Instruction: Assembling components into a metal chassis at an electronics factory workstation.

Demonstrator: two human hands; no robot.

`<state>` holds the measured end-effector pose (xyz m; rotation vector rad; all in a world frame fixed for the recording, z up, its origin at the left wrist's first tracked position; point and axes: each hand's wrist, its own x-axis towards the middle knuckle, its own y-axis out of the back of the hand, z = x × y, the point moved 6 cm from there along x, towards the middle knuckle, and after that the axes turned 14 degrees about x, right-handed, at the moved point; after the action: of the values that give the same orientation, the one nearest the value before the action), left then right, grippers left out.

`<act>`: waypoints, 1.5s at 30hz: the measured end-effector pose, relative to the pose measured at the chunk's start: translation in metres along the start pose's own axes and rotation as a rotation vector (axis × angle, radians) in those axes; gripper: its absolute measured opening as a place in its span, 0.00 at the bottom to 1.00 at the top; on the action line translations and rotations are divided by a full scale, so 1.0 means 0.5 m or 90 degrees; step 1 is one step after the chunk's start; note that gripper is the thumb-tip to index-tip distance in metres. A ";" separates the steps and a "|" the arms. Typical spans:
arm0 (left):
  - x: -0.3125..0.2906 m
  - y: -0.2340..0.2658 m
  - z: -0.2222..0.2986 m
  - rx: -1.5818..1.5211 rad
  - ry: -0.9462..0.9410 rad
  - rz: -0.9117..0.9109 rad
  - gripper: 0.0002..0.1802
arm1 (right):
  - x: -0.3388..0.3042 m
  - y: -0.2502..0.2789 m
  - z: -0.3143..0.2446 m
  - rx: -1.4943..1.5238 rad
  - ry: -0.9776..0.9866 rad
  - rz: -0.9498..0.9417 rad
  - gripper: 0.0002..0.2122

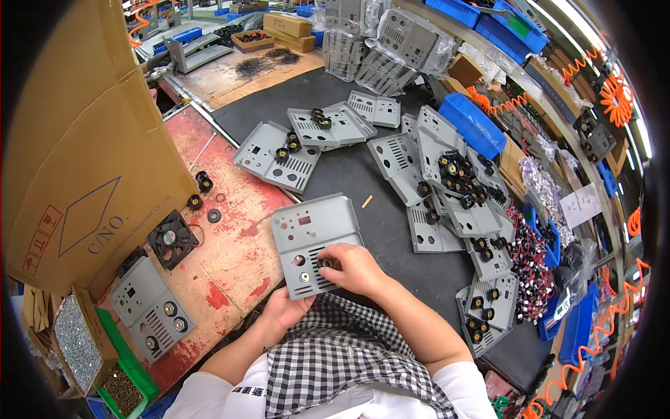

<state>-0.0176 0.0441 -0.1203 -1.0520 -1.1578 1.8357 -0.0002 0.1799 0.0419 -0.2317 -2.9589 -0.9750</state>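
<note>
Checked black-and-white cloth [314,356] lies bunched over a white shirt [230,398] at the near edge. Just beyond it, where the red-stained worktop [227,269] meets a black mat [391,258], is the panel [315,233]: grey, bent across its middle into two faces, with a raised rim at its far end. Its far face has a rectangular cutout and round holes; its near face carries a row of slots, a round opening and a pale round fitting [304,277].

Left hand [286,309] grips the panel's near left corner, palm turned up, its fingers partly hidden underneath. Right hand [356,269] reaches in from the near right, fingers curled and tips drawn together over the slots (I cannot tell whether they pinch a small part there).

Smooth sheet metal recurs on the right, where similar panels [399,162] overlap in a loose curve, bearing clusters of glossy black round parts [457,173]. On the left, a square black fan [172,239] lies near a brown carton [84,153] of creased cardboard. The worktop's paint is worn to bare patches; nearer, a box [106,357] holds silvery grains [78,342].
</note>
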 end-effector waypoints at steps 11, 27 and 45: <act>-0.064 -0.137 0.015 -0.009 0.010 -0.039 0.21 | -0.003 0.003 0.002 -0.038 0.050 -0.013 0.13; -0.077 -0.109 0.009 0.174 -0.025 0.016 0.14 | -0.032 -0.071 -0.110 -0.286 0.232 -0.098 0.06; -0.090 -0.154 0.004 0.197 -0.057 -0.058 0.23 | -0.041 -0.011 -0.136 -0.329 0.253 0.143 0.11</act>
<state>0.0102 0.0307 -0.0365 -0.7371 -0.9179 1.9294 0.0172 0.1324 0.0920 -0.3206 -2.2334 -1.5228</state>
